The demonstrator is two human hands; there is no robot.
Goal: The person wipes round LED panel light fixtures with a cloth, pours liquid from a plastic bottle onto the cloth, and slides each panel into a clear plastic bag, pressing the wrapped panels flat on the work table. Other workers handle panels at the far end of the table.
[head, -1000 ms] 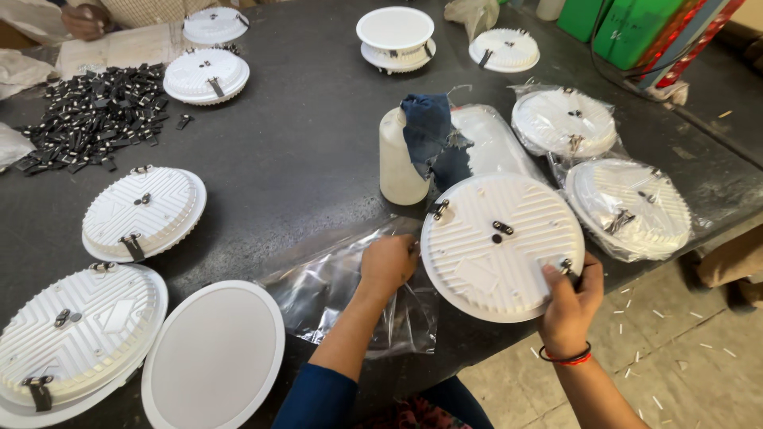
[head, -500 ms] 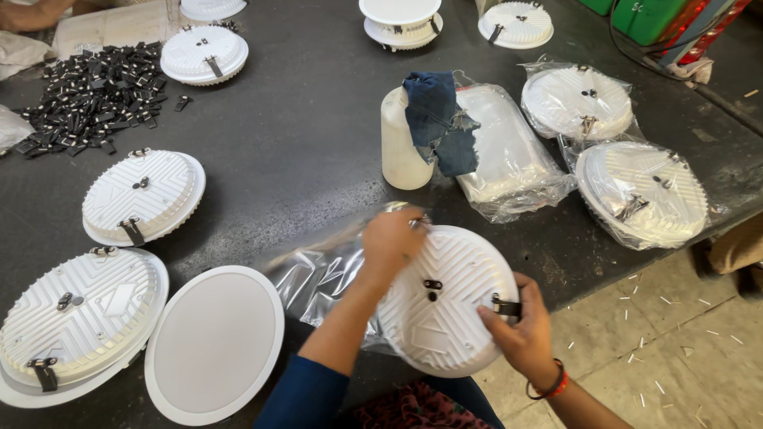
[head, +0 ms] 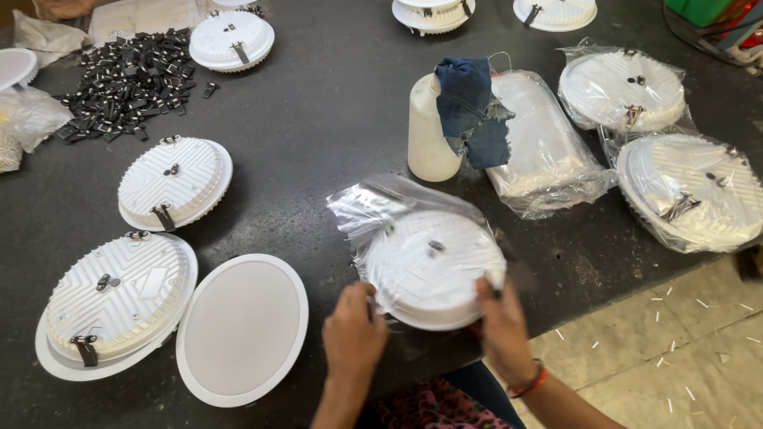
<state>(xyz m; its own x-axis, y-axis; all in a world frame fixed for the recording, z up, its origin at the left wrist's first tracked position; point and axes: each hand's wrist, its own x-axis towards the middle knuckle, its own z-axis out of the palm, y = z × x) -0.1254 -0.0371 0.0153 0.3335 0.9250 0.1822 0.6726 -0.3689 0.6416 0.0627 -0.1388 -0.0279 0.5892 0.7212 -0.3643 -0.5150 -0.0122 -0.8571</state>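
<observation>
A round white ribbed lamp housing [head: 433,266] lies back-side up at the near edge of the dark table, partly inside a clear plastic bag [head: 381,202]. My left hand [head: 354,326] grips the housing's near left rim. My right hand [head: 502,326], with a red band on its wrist, grips the near right rim. A small black clip sits at the housing's centre.
Bagged housings [head: 620,87] [head: 691,191] lie at right, with a bagged flat pack [head: 544,147]. A white bottle [head: 429,135] with a blue cloth [head: 473,107] stands behind. Unbagged housings [head: 175,179] [head: 115,302], a white disc [head: 242,327] and a pile of black clips [head: 127,79] lie left.
The housing has gone from bare in my hands to inside the clear bag. It has shifted left along the near table edge, and both hands now hold its near rim.
</observation>
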